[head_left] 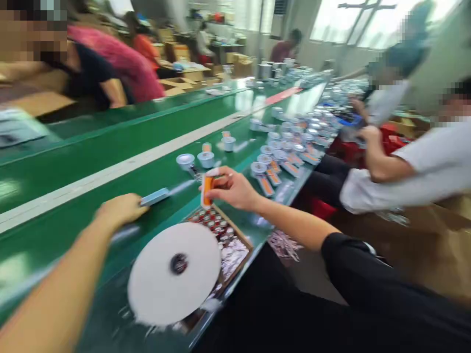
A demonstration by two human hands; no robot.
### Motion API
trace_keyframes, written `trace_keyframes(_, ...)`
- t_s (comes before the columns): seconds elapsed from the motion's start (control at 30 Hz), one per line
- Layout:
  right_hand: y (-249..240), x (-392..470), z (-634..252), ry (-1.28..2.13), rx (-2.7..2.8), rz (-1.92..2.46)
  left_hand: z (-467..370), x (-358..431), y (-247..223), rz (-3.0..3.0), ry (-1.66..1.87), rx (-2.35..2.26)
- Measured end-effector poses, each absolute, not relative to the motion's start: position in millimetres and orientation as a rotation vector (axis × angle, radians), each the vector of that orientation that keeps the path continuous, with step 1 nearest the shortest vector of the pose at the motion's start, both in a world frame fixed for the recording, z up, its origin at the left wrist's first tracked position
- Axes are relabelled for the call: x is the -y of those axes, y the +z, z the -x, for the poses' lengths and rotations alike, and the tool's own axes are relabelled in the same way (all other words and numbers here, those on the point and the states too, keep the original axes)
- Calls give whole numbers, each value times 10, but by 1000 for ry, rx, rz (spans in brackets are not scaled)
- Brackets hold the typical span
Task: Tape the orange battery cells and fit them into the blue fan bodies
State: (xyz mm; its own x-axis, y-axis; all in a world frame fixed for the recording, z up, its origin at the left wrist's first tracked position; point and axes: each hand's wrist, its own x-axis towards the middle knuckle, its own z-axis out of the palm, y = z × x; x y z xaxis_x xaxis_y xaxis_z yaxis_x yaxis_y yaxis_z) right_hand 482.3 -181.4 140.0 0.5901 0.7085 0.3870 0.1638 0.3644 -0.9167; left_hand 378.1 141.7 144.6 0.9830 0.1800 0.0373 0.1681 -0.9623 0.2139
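My left hand point(123, 210) is closed on the near end of a pale blue bar-shaped piece point(156, 196), low over the green belt. My right hand point(235, 189) pinches a small white piece with an orange face point(208, 190) between thumb and fingers. Below it sits a cardboard box point(241, 235) holding small red, silver-topped pieces point(217, 223) and white strips point(233, 255). A large white disc point(154, 284) with a dark centre hole overlaps the box. Just beyond my right hand, round-headed white units point(185, 161) lie on the belt. Motion blur hides finer detail.
Many round-headed units with orange-marked handles point(267, 185) line the belt's right edge. A white stripe point(121, 165) runs along the green belt point(91, 142). One co-worker in a white shirt point(437, 157) sits at the right; others bend over open cartons point(40, 103) across the belt.
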Motion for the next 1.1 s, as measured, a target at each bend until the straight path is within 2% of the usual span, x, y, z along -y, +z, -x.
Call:
trace_keyframes(0.07, 1481, 1451, -4877, 408, 963, 1186, -3677, -1209, 1571, -2965, -70, -468)
trace_keyframes(0.17, 1475, 943, -5027, 362, 1072, 1309, -3599, -1235, 1507, -2953, -192, -656)
trace_keyframes(0.4, 1169, 269, -5234, 216, 1381, 1699, -3637, -1251, 1159, -3048, -270, -686)
trace_keyframes(0.77, 877, 269, -5259, 28, 1566, 1850, -3848, -1372, 1342, -2995, -286, -584)
trace_keyframes(1.1, 986, 291, -5259, -51, 1949, 2175, -3881, -1261, 1204, -2886, 12, -804)
